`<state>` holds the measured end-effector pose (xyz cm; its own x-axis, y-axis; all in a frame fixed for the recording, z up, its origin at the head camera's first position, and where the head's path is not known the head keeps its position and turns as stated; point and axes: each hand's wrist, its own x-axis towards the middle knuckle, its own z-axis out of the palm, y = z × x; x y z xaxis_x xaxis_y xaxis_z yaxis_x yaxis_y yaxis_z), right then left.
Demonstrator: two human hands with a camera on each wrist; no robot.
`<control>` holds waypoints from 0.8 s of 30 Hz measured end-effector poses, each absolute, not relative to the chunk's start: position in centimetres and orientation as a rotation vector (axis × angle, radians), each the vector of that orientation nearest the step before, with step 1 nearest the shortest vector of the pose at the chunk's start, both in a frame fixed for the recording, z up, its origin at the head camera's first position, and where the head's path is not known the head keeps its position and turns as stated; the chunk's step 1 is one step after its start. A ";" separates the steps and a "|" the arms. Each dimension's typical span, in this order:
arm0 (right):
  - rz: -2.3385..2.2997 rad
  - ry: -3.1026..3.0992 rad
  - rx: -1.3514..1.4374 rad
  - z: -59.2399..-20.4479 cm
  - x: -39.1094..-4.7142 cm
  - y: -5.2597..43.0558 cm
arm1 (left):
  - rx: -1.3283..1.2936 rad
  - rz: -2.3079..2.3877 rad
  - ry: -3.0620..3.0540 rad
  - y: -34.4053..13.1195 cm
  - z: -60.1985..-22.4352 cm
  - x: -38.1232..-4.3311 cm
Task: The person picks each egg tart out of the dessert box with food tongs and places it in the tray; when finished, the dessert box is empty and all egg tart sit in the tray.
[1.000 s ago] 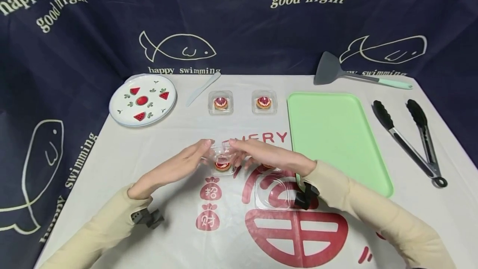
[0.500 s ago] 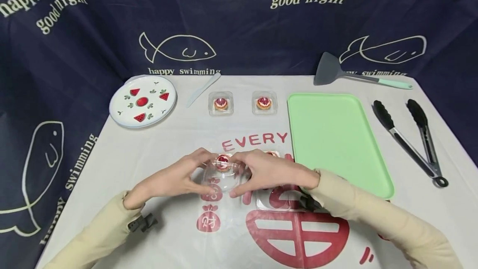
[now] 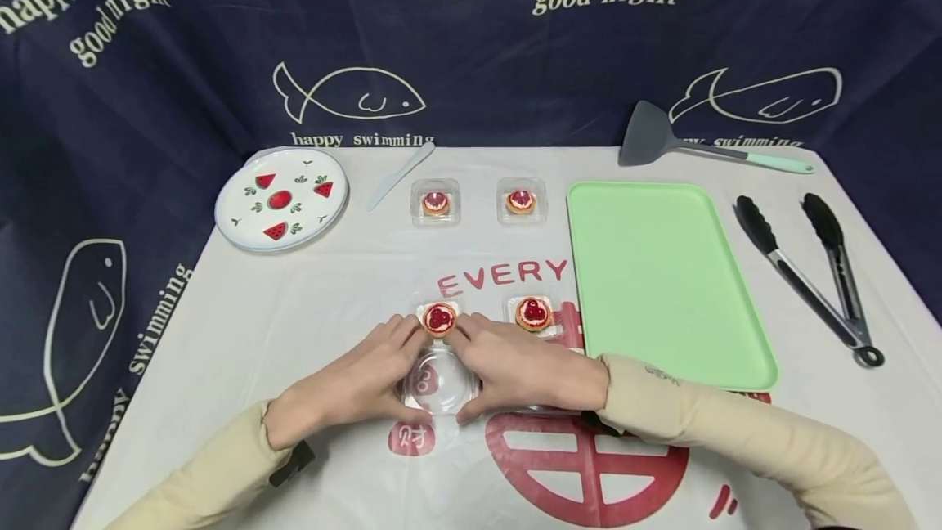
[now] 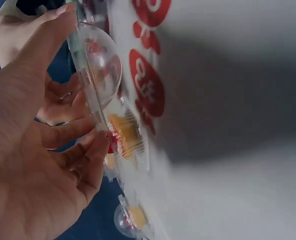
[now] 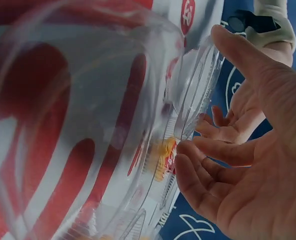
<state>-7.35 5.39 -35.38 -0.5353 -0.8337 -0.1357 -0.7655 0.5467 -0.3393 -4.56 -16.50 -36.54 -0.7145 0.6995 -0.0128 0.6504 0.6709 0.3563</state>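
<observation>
In the head view, a small round tart (image 3: 439, 319) with red topping sits in its clear plastic box, whose domed lid (image 3: 441, 383) lies folded back toward the person. My left hand (image 3: 353, 379) holds the lid's left side, thumb at the near edge and fingers by the hinge. My right hand (image 3: 518, 366) holds the opposite side likewise. The left wrist view shows the lid (image 4: 100, 67) tipped nearly level above the cloth. Beyond the right hand, a second tart (image 3: 533, 313) sits in an opened box; the right wrist view shows that box's lid (image 5: 103, 105) up close.
Two closed boxes (image 3: 436, 221) with tarts stand farther back. A plate (image 3: 302, 211) and a pale knife (image 3: 401, 177) lie left of them. At the right are a green tray (image 3: 655, 268), tongs (image 3: 809, 293) and a spatula (image 3: 648, 137).
Both hands have swung the lid up off the tart and down toward the person, leaving the tart uncovered. The thumbs have come round to the lid's near edge.
</observation>
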 end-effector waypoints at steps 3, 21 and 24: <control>-0.347 2.514 -1.337 -35.5 -7.1 5.4 | 1.096 0.465 2.748 -16.4 -36.8 -4.3; -0.250 2.592 -1.379 -35.7 -6.3 5.4 | 1.125 0.405 2.808 -16.1 -37.7 -3.4; -0.240 2.590 -1.394 -35.7 -6.3 5.5 | 1.110 0.370 2.819 -16.1 -37.7 -3.4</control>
<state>-6.34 5.45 -35.72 -0.5398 -0.8370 -0.0901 -0.8062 0.5448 -0.2306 -3.38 -16.10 -37.66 -0.7318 0.6815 0.0056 0.6598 0.7065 0.2560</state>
